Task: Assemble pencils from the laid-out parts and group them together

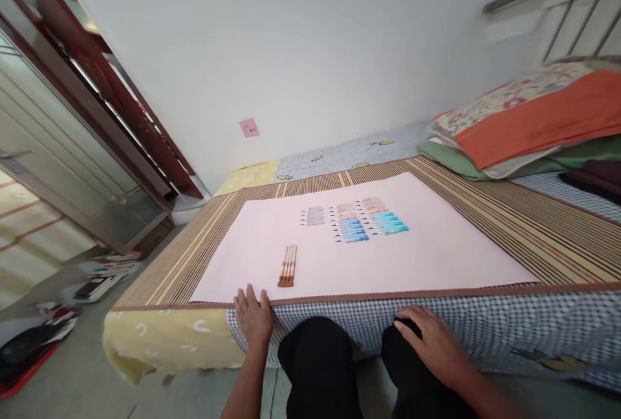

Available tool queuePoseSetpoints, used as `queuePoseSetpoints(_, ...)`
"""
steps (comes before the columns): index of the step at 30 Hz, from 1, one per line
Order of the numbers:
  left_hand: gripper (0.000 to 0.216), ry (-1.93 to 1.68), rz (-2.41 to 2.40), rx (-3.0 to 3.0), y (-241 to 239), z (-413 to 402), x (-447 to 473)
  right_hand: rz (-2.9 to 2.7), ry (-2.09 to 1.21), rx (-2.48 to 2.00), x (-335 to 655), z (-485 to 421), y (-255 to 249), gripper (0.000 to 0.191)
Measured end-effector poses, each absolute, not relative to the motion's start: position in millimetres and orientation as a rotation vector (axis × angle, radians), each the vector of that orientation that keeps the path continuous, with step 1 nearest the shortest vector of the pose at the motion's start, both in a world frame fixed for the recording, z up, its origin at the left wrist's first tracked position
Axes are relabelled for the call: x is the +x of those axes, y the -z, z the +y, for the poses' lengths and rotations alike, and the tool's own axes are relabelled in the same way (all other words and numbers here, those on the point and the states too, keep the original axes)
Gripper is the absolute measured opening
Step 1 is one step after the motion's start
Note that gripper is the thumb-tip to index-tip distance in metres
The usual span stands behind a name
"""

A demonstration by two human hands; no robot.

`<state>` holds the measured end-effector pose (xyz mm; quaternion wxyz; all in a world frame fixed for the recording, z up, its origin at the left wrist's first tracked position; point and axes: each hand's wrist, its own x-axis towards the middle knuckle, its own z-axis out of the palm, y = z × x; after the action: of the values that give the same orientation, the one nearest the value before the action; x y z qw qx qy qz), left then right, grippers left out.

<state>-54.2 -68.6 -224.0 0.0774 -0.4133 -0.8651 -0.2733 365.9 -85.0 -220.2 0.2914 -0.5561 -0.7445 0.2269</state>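
Note:
My left hand lies open with its fingers spread at the front edge of a pale pink sheet. Just beyond its fingertips, several brown-ended pens lie side by side on the sheet. On my right knee rests my right hand, fingers stretched out and holding nothing. Farther back on the sheet, rows of pens are grouped by colour: grey pens, beige pens, pinkish pens, blue pens and turquoise pens.
The sheet lies on a striped mat over a bed with a checked cloth. Folded bedding is piled at the right. A white wall stands behind, with a pink note. At left is a glass-panelled door.

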Motion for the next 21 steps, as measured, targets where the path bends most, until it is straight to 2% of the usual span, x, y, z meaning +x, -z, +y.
queuePoseSetpoints(6, 0.065, 0.893, -2.551, -1.25, 220, -65, -65, -1.999, -0.577, -1.483, 363, -92, 220, 0.029)
queuePoseSetpoints(11, 0.062, 1.226, -2.261, -1.386, 219, -99, -34, -2.066, -0.424, -1.492, 355, -104, 223, 0.031)
queuePoseSetpoints(13, 0.059, 1.303, -2.232, -1.623, 227, -124, -3, -2.126, -0.326, -1.47, 346, -109, 224, 0.036)
queuePoseSetpoints(15, 0.057, 1.172, -2.316, -2.041, 237, -146, 30, -2.24, -0.293, -1.408, 330, -115, 226, 0.043)
queuePoseSetpoints(17, 0.074, 0.876, -2.377, -2.3, 241, -157, 53, -2.41, -0.363, -1.3, 307, -122, 232, 0.041)
queuePoseSetpoints(18, 0.078, 0.78, -2.424, -2.367, 240, -159, 60, -2.484, -0.442, -1.275, 295, -126, 236, 0.033)
queuePoseSetpoints(21, 0.076, 0.813, -2.528, -2.399, 226, -154, 66, -2.688, -0.852, -1.313, 264, -141, 256, 0.019)
